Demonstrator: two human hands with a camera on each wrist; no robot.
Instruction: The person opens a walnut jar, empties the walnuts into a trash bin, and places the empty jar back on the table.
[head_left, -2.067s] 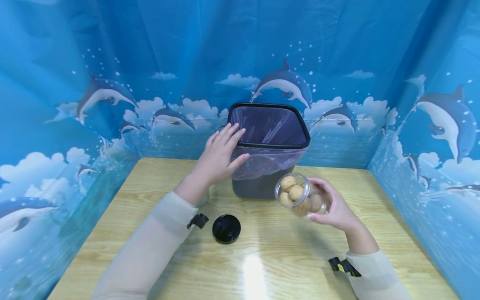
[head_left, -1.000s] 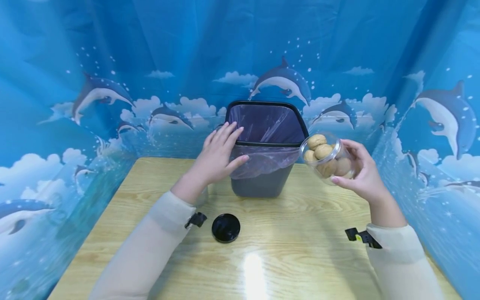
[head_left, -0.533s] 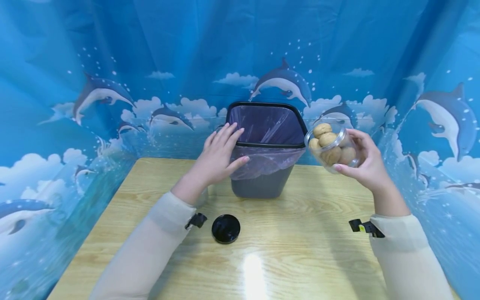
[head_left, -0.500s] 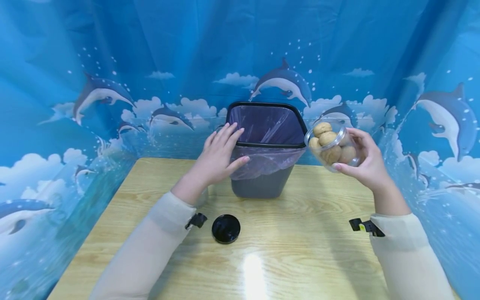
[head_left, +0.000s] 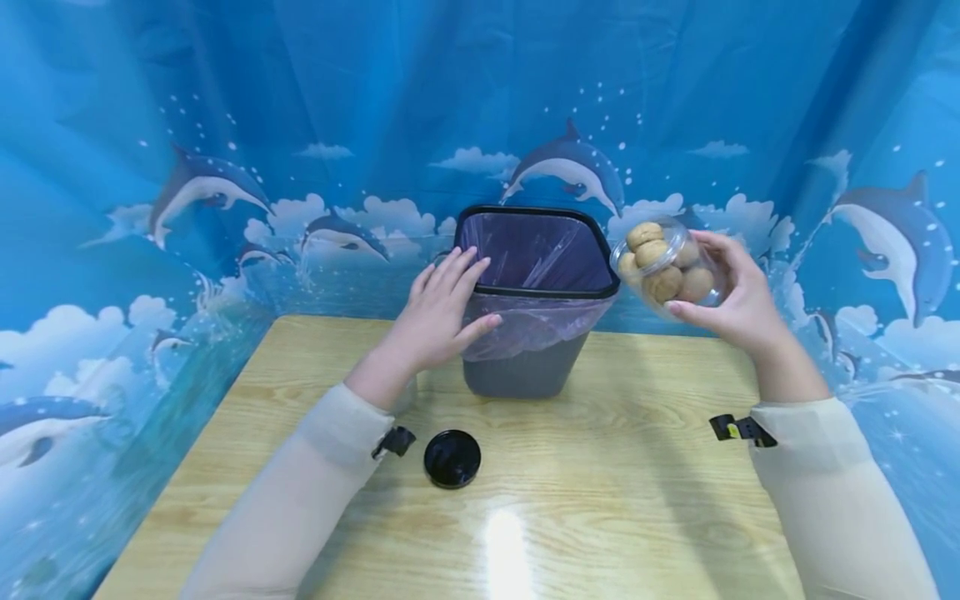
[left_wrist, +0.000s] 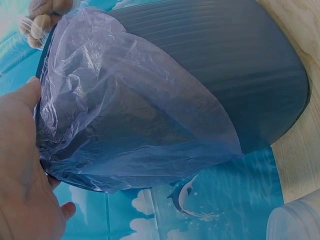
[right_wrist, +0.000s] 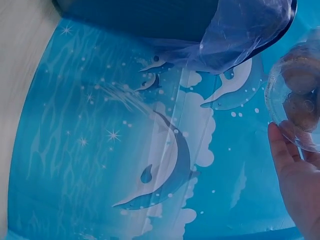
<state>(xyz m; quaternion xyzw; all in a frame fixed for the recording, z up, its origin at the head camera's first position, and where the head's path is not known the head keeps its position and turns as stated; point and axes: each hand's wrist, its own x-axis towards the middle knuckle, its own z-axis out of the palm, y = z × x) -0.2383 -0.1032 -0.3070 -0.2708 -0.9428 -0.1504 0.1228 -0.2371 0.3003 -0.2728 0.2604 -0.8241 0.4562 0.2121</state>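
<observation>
A clear plastic jar (head_left: 684, 243) of walnuts (head_left: 651, 253) is up off the table, gripped round its side by my right hand (head_left: 742, 292). It tilts with its uncovered mouth toward the grey bin (head_left: 517, 377), just right of the bin's black rim. Purple bag film (head_left: 525, 321) lines the bin and folds over its outside. Across the rim's left side lies my left hand (head_left: 438, 321), fingers extended over the edge and thumb (left_wrist: 27, 92) against the film. In the right wrist view, the jar is cut off at the right edge beside my fingers.
A round black lid (head_left: 452, 458) lies on the wooden table (head_left: 585, 500) in front of the bin. Near my left wrist stands a translucent container (left_wrist: 292, 225), mostly hidden by the arm in the head view. Blue dolphin-print sheeting (head_left: 375, 100) encloses the back and sides.
My right hand has carried the jar of walnuts rightward and up from in front of the bin to beside its rim. My left hand stays at the rim.
</observation>
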